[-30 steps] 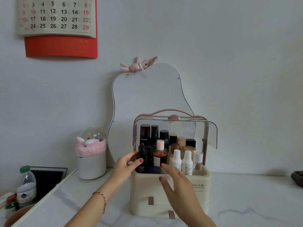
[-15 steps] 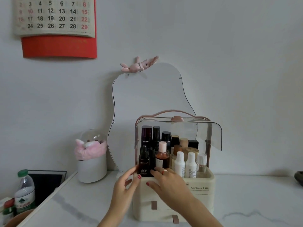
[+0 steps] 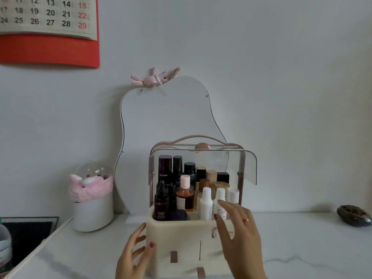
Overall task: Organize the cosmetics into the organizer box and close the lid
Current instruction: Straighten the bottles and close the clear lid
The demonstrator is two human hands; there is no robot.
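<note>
- The cream organizer box stands on the white marble table, in front of a curved mirror that leans at the wall.
- Its clear lid is lifted up over the box, not closed, with a pink knob at the top edge.
- The cosmetics stand upright inside the upper compartment — dark bottles at the left, an amber bottle in the middle, small white bottles at the right.
- The left hand is at the left front corner of the box; the fingers are spread and relaxed, they grip nothing. The thumb lies on the front wall, and the fingertips are close to the left side.
- The right hand is raised before the right front part of the box, fingers straight and apart, holding nothing. Its fingertips are just beside the white bottles; I cannot tell if they touch.
- At the left stands a white jar with a pink fluffy band — well apart from the box.
- A calendar hangs on the wall, upper left.
</note>
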